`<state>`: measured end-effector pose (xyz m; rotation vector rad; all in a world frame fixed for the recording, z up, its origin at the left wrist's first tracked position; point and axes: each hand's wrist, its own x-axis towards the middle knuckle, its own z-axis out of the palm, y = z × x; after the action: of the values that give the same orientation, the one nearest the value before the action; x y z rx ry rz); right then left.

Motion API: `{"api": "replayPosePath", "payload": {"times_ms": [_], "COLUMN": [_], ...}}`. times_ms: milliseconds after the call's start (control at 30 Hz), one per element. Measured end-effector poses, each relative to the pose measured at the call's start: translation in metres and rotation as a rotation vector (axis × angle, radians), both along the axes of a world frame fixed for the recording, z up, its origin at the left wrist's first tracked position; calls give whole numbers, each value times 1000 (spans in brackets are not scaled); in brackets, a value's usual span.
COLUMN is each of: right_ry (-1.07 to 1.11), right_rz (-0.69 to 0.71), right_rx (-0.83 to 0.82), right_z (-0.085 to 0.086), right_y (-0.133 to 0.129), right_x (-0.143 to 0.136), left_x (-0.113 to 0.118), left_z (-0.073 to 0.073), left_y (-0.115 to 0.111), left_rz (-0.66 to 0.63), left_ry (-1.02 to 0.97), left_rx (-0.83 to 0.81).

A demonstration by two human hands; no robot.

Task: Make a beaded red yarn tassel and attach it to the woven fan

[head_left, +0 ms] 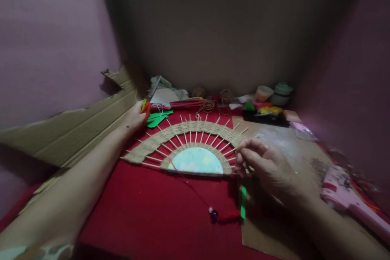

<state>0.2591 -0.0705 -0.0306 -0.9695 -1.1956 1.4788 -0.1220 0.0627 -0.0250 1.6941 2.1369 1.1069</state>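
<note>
The left hand [134, 120] grasps scissors [146, 110] toward the table's [164, 211] far left corner, blades pointing away, perhaps sparing the woven fan [195, 145], laid flat mid-table. The right hand [258, 160] bunches its fingers by the fan's right end; I cannot tell what they pinch.

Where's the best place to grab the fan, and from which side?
Probably hold the fan by the left end of its outer band, coming from the left: that woven strip is broad, while the sticks are thin and a beaded string crosses the straight edge. The right hand is at the other end; the left hand must put down the scissors first.
</note>
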Motion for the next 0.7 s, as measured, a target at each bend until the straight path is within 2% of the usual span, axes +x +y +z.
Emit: {"api": "replayPosePath", "payload": {"times_ms": [133,233,267,333,400,533,633,700], "right_ry": [-25,-78,-90,-115,-132,-189,-352,-501], "right_rz": [128,157,147,130,134,129,97,107], "right_rx": [17,80,106,152,198,269,291,364], "right_z": [7,16,20,25,29,30,27,27], "right_y": [-6,-9,-9,-10,-13,-27,-41,-52], "right_x": [0,3,4,8,12,18,25,31], "left_x": [19,49,60,83,105,137,148,149], "left_z": [23,38,41,45,44,29,21,19], "left_y": [-18,-39,-47,-62,-76,-97,-108,-113], "left_rz": [-29,-162,-265,-378,-463,-545,-555,-542], "left_ry": [-144,-334,-526,-644,-804,-903,-949,-977], "left_rx": [140,183,209,192,157,47,-27,-63]}}
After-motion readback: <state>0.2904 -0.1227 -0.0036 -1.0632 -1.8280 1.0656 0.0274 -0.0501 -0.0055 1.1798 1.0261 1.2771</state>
